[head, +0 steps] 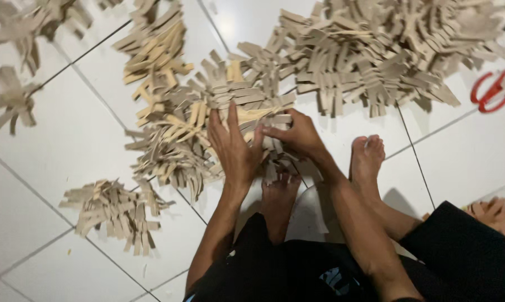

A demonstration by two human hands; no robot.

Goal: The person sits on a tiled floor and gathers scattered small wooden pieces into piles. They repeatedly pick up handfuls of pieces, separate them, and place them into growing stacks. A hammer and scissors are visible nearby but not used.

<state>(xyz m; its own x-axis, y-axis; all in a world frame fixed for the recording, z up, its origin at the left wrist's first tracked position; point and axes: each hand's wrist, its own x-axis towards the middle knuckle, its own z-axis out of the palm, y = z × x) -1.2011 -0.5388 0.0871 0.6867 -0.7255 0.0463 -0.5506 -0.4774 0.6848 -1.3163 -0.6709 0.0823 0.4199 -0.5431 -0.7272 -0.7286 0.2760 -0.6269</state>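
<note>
At the frame's centre, on the white tiled floor (68,145), lies a woven mat of tan cardboard strips (230,95), the left hand (234,146) pressing it flat with fingers spread, the right hand (297,134) pinching a strip end, with a similar heap (386,50) upper right and red scissors (494,89) beside it.

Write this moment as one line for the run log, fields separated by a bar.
left hand: flat on woven strip piece | right hand: pinching strips at its edge | floor: more strip bundles | red scissors: far right
</note>
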